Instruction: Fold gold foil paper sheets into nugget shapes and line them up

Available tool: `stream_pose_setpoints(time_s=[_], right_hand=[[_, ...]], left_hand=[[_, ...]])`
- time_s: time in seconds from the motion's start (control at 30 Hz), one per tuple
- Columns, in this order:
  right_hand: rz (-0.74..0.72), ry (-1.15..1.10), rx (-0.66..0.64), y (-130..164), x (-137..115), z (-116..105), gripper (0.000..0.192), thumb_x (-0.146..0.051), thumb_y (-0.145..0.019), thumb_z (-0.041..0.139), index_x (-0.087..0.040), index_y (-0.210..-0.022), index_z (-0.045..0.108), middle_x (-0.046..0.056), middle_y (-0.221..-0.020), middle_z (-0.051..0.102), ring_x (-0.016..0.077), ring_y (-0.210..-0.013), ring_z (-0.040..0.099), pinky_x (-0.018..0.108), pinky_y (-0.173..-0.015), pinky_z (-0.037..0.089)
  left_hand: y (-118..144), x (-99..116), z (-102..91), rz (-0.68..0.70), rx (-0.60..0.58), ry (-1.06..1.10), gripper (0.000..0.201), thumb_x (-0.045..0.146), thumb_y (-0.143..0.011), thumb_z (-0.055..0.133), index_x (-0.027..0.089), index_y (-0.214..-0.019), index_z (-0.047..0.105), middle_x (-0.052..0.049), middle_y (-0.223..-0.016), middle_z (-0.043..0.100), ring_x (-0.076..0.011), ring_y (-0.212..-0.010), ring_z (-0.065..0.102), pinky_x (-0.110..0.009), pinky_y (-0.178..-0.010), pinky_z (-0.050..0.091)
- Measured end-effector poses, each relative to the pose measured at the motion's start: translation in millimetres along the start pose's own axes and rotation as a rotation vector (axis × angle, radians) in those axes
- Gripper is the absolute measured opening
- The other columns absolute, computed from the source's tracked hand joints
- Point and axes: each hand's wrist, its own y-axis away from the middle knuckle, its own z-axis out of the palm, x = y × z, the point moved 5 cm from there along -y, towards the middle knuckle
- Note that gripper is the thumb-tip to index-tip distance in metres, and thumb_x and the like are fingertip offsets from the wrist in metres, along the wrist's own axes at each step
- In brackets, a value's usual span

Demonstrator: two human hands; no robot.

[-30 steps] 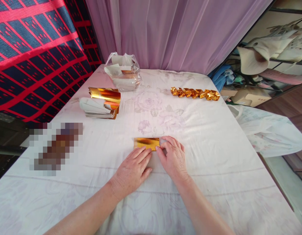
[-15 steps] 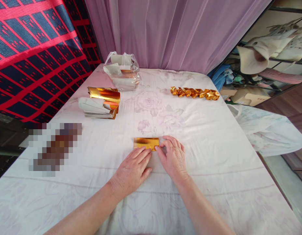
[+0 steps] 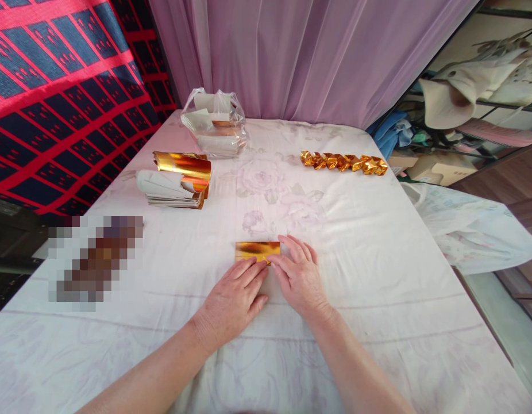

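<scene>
A small rectangle of folded gold foil paper [image 3: 257, 250] lies flat on the bed-like surface in front of me, with a crease along its near edge. My left hand [image 3: 234, 296] rests palm down, its fingers stretched out and pressing on that near edge. At the paper's lower right corner, my right hand [image 3: 303, 282] touches the foil with its index finger and thumb, the other fingers extended past the right side. Parts of the near edge are hidden under the fingertips.
A stack of gold-and-white paper sheets [image 3: 180, 178] sits at the left, beyond a blurred patch [image 3: 100, 259]. Behind it stands a clear plastic bag [image 3: 214, 126] of paper. A row of folded gold pieces [image 3: 343, 163] lies at the back right. Shelves hold a white hat [image 3: 447, 103].
My right hand has shifted slightly left and inward, its index finger now over the paper's lower right corner. My left hand and the paper have stayed in place.
</scene>
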Motion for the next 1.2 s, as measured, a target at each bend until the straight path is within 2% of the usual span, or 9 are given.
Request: stream_pose_setpoints(time_s=[0.3, 0.53, 0.87, 1.2], right_hand=[[0.044, -0.033, 0.019, 0, 3, 2, 0.017, -0.033, -0.094, 0.055, -0.026, -0.090, 0.070, 0.007, -0.132, 0.060, 0.0279, -0.130, 0.048, 0.049, -0.105, 0.036], [0.147, -0.009, -0.038, -3, 4, 4, 0.015, -0.035, -0.092, 0.057, -0.024, -0.085, 0.063, 0.009, -0.133, 0.059, 0.0297, -0.131, 0.046, 0.050, -0.104, 0.036], [0.175, -0.039, -0.042, -4, 7, 5, 0.008, -0.027, -0.088, 0.057, -0.024, -0.084, 0.063, 0.008, -0.132, 0.060, 0.0283, -0.131, 0.046, 0.050, -0.103, 0.036], [0.210, -0.114, -0.057, -1, 23, 10, 0.015, -0.018, -0.084, 0.055, -0.026, -0.085, 0.067, 0.003, -0.133, 0.062, 0.0282, -0.132, 0.046, 0.051, -0.099, 0.040]], left_hand=[[1, 0, 1.6, -0.005, -0.006, 0.017, 0.048, 0.038, -0.099, 0.043, 0.012, -0.138, 0.051, -0.012, -0.137, 0.060, -0.0270, -0.133, 0.049, -0.044, -0.112, 0.038], [1, 0, 2.5, 0.000, 0.006, 0.000, 0.049, 0.038, -0.099, 0.041, 0.009, -0.138, 0.050, -0.013, -0.138, 0.059, -0.0273, -0.133, 0.049, -0.044, -0.113, 0.038], [0, -2, 1.0, 0.014, 0.005, 0.016, 0.047, 0.037, -0.099, 0.042, 0.012, -0.137, 0.052, -0.013, -0.136, 0.061, -0.0276, -0.132, 0.050, -0.045, -0.109, 0.042], [-1, -2, -0.4, 0.024, 0.011, 0.011, 0.044, 0.035, -0.097, 0.046, 0.010, -0.132, 0.056, -0.013, -0.134, 0.062, -0.0290, -0.130, 0.052, -0.045, -0.109, 0.043]])
